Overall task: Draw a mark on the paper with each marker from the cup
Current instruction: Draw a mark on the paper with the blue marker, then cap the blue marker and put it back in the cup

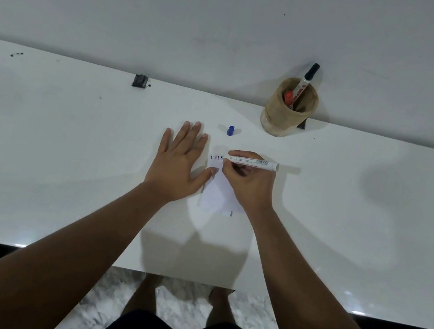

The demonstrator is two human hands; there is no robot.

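Right hand [247, 182] over paper [217, 192], marks [217, 157] perhaps 3.

Glossy white rectangular table [67, 169], small white paper slip [217, 192], loose blue marker cap [230, 130], tan woven cylindrical cup [285, 118], small black block [140, 81]

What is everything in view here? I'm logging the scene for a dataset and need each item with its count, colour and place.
Table: one, white, fills the middle of the view.
Paper: one, white, small marks near its far edge, between the hands.
Marker in hand: one, white barrel, uncapped, tip at the paper.
Cap: one, blue, on the table beyond the paper.
Cup: one, tan, far right by the wall.
Markers in cup: two, a black-capped one and a red-capped one.
Small black object: one, far edge, left of centre.
Wall: white, behind the table.
Left hand: flat, thumb on the paper's edge.
Right hand: holding the marker.
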